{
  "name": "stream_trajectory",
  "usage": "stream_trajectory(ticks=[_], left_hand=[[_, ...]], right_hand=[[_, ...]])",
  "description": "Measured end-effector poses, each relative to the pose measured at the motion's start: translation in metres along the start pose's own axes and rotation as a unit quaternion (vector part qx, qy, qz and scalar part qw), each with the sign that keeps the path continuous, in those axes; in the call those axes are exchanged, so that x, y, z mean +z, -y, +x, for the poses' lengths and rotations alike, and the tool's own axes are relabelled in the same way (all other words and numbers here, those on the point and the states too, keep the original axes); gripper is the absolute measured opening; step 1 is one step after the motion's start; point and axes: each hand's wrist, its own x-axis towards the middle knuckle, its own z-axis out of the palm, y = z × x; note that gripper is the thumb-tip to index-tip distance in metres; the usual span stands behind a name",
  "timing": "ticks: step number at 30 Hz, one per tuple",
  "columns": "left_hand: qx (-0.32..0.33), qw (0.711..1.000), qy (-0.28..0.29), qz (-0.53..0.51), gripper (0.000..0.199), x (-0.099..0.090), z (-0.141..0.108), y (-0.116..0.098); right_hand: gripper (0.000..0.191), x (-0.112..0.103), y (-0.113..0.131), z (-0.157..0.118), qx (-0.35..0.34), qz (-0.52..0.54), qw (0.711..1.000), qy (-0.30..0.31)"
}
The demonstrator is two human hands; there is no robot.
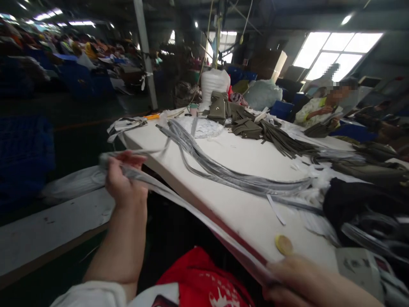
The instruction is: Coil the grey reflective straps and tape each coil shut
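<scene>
A long grey strip is stretched between my two hands along the near edge of the table. My left hand grips its far end, off the table's left corner, with the fingers curled round it. At the lower right my right hand, blurred, is closed on the other end. A bundle of similar grey strips lies in a curve on the white table, and one thin strand seems to run from it toward my left hand. Close to my right hand sits a small round yellow-rimmed object.
Olive-green strap pieces and pouches lie at the back of the table. A grey machine and black cloth stand at right. A co-worker sits across. Blue crates and a white bench are at left.
</scene>
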Motion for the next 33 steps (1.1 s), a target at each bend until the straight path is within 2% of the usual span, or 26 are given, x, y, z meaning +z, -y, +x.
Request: stream_trajectory(ticks=[1, 2, 3, 5, 7, 8, 9, 10, 11, 13, 15, 17, 18, 22, 23, 25, 26, 27, 29, 30, 31, 32, 33], left_hand=[[0.024, 0.999, -0.013, 0.02, 0.042, -0.001, 0.009, 0.0], [0.011, 0.998, -0.02, 0.05, 0.043, -0.003, 0.014, 0.005], [-0.033, 0.996, -0.018, 0.081, 0.044, -0.007, 0.013, 0.015], [-0.164, 0.976, 0.009, 0.141, 0.047, -0.022, -0.006, 0.04], [-0.287, 0.937, 0.069, 0.188, 0.047, -0.044, -0.045, 0.06], [-0.354, 0.904, 0.117, 0.21, 0.044, -0.056, -0.068, 0.065], [-0.443, 0.838, 0.222, 0.228, 0.046, -0.066, -0.091, 0.067], [-0.521, 0.759, 0.328, 0.214, 0.052, -0.076, -0.114, 0.065], [-0.571, 0.692, 0.398, 0.193, 0.06, -0.083, -0.133, 0.06], [-0.601, 0.614, 0.482, 0.171, 0.058, -0.09, -0.162, 0.047], [-0.624, 0.557, 0.524, 0.161, 0.049, -0.093, -0.175, 0.034], [-0.649, 0.516, 0.538, 0.151, 0.043, -0.095, -0.176, 0.028], [-0.657, 0.51, 0.536, 0.145, 0.041, -0.096, -0.174, 0.027], [-0.651, 0.517, 0.535, 0.153, 0.036, -0.097, -0.157, 0.032], [-0.646, 0.509, 0.546, 0.161, 0.036, -0.095, -0.153, 0.032], [-0.636, 0.483, 0.577, 0.171, 0.036, -0.087, -0.147, 0.027], [-0.634, 0.47, 0.591, 0.169, 0.036, -0.082, -0.145, 0.023], [-0.634, 0.459, 0.601, 0.161, 0.036, -0.076, -0.144, 0.019], [-0.639, 0.449, 0.61, 0.131, 0.035, -0.063, -0.145, 0.011], [-0.64, 0.452, 0.611, 0.111, 0.034, -0.056, -0.146, 0.008], [-0.639, 0.462, 0.609, 0.088, 0.035, -0.048, -0.148, 0.006], [-0.633, 0.482, 0.603, 0.065, 0.035, -0.039, -0.148, 0.005], [-0.622, 0.513, 0.59, 0.041, 0.036, -0.03, -0.148, 0.005]], right_hand=[[0.03, 0.002, 0.005, 0.01, -0.005, 0.098, 0.995, 0.018], [0.033, 0.005, 0.01, 0.024, -0.014, 0.208, 0.978, 0.02], [0.034, 0.009, 0.013, 0.041, -0.02, 0.318, 0.948, -0.014], [0.03, 0.016, 0.015, 0.081, -0.048, 0.49, 0.859, -0.141], [0.027, 0.02, 0.012, 0.12, -0.082, 0.598, 0.755, -0.255], [0.026, 0.02, 0.01, 0.137, -0.093, 0.633, 0.71, -0.295], [0.024, 0.019, 0.008, 0.152, -0.096, 0.66, 0.672, -0.322], [0.021, 0.017, 0.006, 0.164, -0.092, 0.678, 0.645, -0.34], [0.018, 0.016, 0.004, 0.172, -0.083, 0.691, 0.626, -0.352], [0.015, 0.014, 0.0, 0.182, -0.068, 0.699, 0.609, -0.369], [0.015, 0.014, -0.005, 0.184, -0.062, 0.691, 0.61, -0.383], [0.015, 0.015, -0.013, 0.181, -0.06, 0.678, 0.618, -0.393], [0.016, 0.015, -0.019, 0.178, -0.056, 0.673, 0.624, -0.394], [0.023, 0.014, -0.049, 0.168, -0.029, 0.651, 0.652, -0.386], [0.026, 0.013, -0.058, 0.166, -0.014, 0.632, 0.674, -0.382], [0.036, 0.013, -0.072, 0.159, 0.03, 0.552, 0.742, -0.381], [0.043, 0.015, -0.076, 0.154, 0.048, 0.487, 0.775, -0.4], [0.051, 0.016, -0.078, 0.149, 0.05, 0.412, 0.801, -0.431], [0.059, 0.023, -0.073, 0.135, 0.005, 0.287, 0.832, -0.475], [0.055, 0.029, -0.067, 0.128, -0.035, 0.259, 0.849, -0.46], [0.05, 0.035, -0.06, 0.122, -0.078, 0.253, 0.875, -0.406], [0.047, 0.043, -0.053, 0.116, -0.113, 0.259, 0.904, -0.322], [0.047, 0.052, -0.045, 0.112, -0.132, 0.268, 0.925, -0.233]])
